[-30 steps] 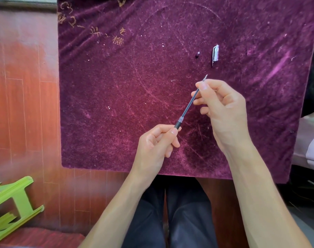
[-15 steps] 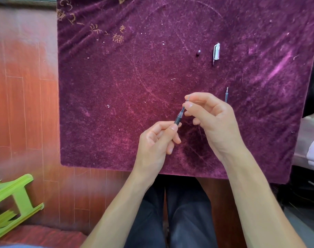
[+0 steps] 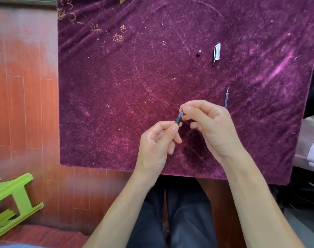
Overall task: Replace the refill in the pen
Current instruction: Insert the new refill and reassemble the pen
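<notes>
My left hand (image 3: 158,140) grips the dark pen barrel (image 3: 178,119), which points up and to the right over the purple velvet cloth (image 3: 117,104). My right hand (image 3: 211,126) pinches the refill tip (image 3: 183,107) that sticks out of the barrel's upper end. A second thin refill (image 3: 226,98) lies on the cloth, partly hidden behind my right hand. The clear pen cap (image 3: 217,52) and a small dark pen tip piece (image 3: 198,53) lie farther back on the cloth.
The cloth covers a table whose near edge (image 3: 117,168) is just past my knees. A green plastic stool (image 3: 11,199) lies on the red wooden floor at the lower left. Pale fabric (image 3: 313,151) sits at the right edge.
The refill, long and exposed one second ago, has slid almost fully into the barrel. My right hand has moved down toward my left hand, uncovering the second refill on the cloth.
</notes>
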`<state>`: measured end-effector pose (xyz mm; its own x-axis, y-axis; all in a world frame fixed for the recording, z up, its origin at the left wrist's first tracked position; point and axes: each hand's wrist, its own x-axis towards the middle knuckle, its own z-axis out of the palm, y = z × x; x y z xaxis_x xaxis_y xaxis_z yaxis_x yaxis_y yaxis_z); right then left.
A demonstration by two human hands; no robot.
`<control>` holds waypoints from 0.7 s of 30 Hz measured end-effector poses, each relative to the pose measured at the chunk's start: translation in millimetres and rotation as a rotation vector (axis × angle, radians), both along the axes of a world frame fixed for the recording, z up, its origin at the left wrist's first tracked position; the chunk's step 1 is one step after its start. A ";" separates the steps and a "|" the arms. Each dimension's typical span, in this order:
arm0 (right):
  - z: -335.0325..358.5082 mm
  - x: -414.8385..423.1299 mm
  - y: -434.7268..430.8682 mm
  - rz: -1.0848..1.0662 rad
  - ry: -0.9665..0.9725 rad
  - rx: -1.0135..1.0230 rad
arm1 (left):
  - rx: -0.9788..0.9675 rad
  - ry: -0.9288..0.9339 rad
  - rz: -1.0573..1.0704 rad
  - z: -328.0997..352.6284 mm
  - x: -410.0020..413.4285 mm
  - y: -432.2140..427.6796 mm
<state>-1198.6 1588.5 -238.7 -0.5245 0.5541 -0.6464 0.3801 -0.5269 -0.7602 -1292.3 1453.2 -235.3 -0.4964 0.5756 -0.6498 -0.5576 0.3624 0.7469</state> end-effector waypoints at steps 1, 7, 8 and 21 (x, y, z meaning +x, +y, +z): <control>0.0 -0.1 -0.1 0.000 0.001 -0.001 | 0.002 0.000 0.000 0.0 -0.1 0.2; 1.7 -2.8 1.3 0.010 -0.008 0.009 | -0.002 0.008 0.000 -0.1 -2.5 2.0; 2.9 -2.8 2.5 0.031 -0.015 0.020 | -0.002 0.009 -0.002 -0.6 -3.5 2.1; -5.7 -69.8 91.9 0.129 -0.466 0.863 | 0.028 -0.025 0.081 -5.6 -17.4 12.9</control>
<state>-1268.4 1680.4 -244.5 -0.4098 0.8889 -0.2048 0.7543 0.2039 -0.6241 -1309.7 1466.1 -240.8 -0.5260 0.5521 -0.6469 -0.6028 0.2945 0.7415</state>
